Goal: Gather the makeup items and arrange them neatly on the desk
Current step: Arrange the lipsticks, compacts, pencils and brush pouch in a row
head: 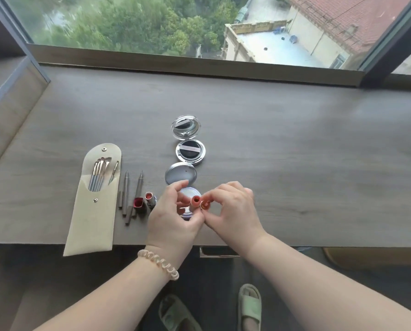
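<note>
Dark wood-grain tabletop (295, 151) runs under a wide window (152, 25). Near its middle lies an open cushion compact (190, 152) with a black puff inside and its mirror lid raised behind. Just nearer than the cushion compact lies a second round compact (180, 175), also open, half hidden by the hands. The left hand (173, 211) pinches a small coral lipstick tube (195, 201). The right hand (230, 206) pinches an orange cap (205, 205) just beside it. Left of the cushion compact and nearer lie an uncapped red lipstick (149, 196), two grey pencils (125, 187) and a beige brush pouch (92, 211).
</note>
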Demonstrator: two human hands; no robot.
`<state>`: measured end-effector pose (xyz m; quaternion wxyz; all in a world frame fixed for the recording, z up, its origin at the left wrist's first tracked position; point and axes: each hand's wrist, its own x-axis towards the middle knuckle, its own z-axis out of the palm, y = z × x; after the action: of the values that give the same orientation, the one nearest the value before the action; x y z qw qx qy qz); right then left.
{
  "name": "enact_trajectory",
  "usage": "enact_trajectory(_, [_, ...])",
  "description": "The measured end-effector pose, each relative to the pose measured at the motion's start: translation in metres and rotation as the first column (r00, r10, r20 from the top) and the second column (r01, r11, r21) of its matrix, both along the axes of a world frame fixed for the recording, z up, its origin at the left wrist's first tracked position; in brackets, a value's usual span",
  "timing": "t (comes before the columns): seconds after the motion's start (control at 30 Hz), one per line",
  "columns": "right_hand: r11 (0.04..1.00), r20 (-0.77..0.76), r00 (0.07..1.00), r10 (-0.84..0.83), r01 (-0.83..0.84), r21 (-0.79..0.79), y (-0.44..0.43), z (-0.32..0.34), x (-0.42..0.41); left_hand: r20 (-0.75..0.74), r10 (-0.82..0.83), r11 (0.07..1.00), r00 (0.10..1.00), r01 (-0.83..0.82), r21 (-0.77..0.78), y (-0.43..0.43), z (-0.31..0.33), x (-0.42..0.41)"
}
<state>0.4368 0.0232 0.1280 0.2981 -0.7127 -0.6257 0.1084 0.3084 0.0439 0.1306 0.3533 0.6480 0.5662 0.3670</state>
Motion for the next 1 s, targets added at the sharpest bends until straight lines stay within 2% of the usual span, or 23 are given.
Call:
enact_trajectory(0.2, [0.999, -0.056, 0.998, -0.033, 0.034, 0.015, -0.002, 0.007, 0.071, 0.057, -0.032, 0.999, 0.998, 0.033, -0.030, 0.007, 0.003, 0.073])
enact_trajectory(0.4, [0.991, -0.203, 0.975, -0.088, 0.065, -0.117, 0.000, 0.005, 0.180, -0.020, -0.028, 0.994, 0.999, 0.026, -0.109, 0.014, -0.010, 0.172])
enact_trajectory(0.5, [0.978, -0.268, 0.954, -0.132, 0.081, -0.191, 0.003, 0.003, 0.233, 0.020, -0.029, 0.981, 0.999, 0.032, -0.191, 0.020, -0.022, 0.220])
enact_trajectory(0.6, [0.965, -0.252, 0.955, -0.158, 0.095, -0.246, 0.008, -0.007, 0.279, 0.038, -0.035, 0.971, 0.999, 0.043, -0.236, 0.028, -0.029, 0.263])
enact_trajectory(0.77, [0.950, -0.202, 0.962, -0.184, 0.122, -0.286, 0.014, -0.027, 0.325, -0.008, -0.020, 0.978, 1.000, 0.018, -0.209, 0.041, -0.033, 0.308])
enact_trajectory(1.0, [0.951, -0.234, 0.955, -0.183, 0.112, -0.288, 0.022, -0.043, 0.335, -0.086, -0.063, 0.973, 0.994, 0.042, -0.226, 0.043, -0.042, 0.331])
